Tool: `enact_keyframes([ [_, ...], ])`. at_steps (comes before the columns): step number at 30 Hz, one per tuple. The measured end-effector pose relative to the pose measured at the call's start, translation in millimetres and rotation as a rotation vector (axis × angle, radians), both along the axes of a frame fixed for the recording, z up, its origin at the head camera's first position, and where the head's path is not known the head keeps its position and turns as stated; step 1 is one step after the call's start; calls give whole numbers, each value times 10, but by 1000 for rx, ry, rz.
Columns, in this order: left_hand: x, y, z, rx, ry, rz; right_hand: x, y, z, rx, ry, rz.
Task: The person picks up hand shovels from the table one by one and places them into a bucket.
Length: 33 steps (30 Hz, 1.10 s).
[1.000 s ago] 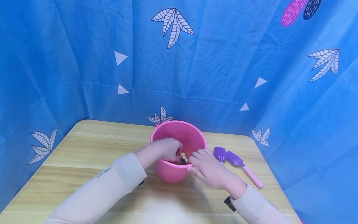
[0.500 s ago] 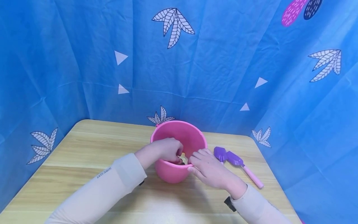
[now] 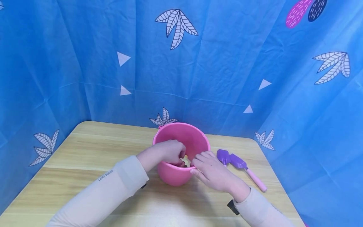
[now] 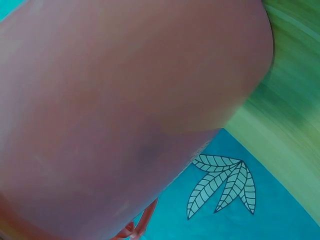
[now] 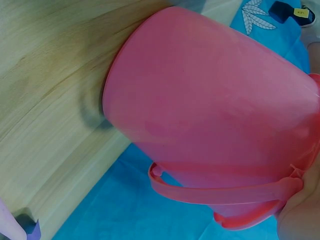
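A pink bucket (image 3: pixel 173 177) stands on the wooden table. My left hand (image 3: pixel 171 150) reaches down over its near left rim, fingers bent downward inside; the fingertips are partly hidden. Beside them a pale yellow piece (image 3: pixel 186 161) shows with something small and dark, and I cannot tell whether the fingers hold either. My right hand (image 3: pixel 210 169) grips the bucket's near right rim, fingers over the edge and thumb outside. The left wrist view is mostly filled by the bucket's wall (image 4: pixel 135 75). Along the bucket's side in the right wrist view hangs its pink handle (image 5: pixel 225 194).
Right of the bucket lie two toy shovels with purple blades: one blade (image 3: pixel 223 156) is partly behind my right hand, and the other shovel has a pink handle (image 3: pixel 256 179). A blue curtain (image 3: pixel 181 69) with white leaf prints surrounds the table (image 3: pixel 113 138).
Both hands and the bucket stay in place. The orange and dark pieces at my left fingers have slipped mostly out of sight, and more of the pale yellow piece shows.
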State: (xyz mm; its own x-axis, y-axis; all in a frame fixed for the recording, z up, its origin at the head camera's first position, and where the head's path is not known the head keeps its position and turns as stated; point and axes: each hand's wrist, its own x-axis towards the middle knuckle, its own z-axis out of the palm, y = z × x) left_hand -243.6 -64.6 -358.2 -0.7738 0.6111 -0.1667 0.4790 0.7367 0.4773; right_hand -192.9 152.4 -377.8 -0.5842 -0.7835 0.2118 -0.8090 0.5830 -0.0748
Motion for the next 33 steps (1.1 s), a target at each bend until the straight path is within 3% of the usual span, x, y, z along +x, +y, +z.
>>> enact_keyframes([
  [8, 5, -8, -8, 63, 21, -1, -6, 9, -12, -4, -2, 1],
  [12, 15, -30, -12, 125, 147, 20, -7, 11, -12, -2, 7, 5],
  [16, 42, -94, -20, 202, 268, 84, -5, 7, -11, -5, 18, 19],
  [27, 150, -386, 2, 279, 450, 216, -1, 15, -10, -17, 30, 26],
  [33, 236, -493, -48, 302, 509, 234, -2, 11, -6, -11, 28, 25],
])
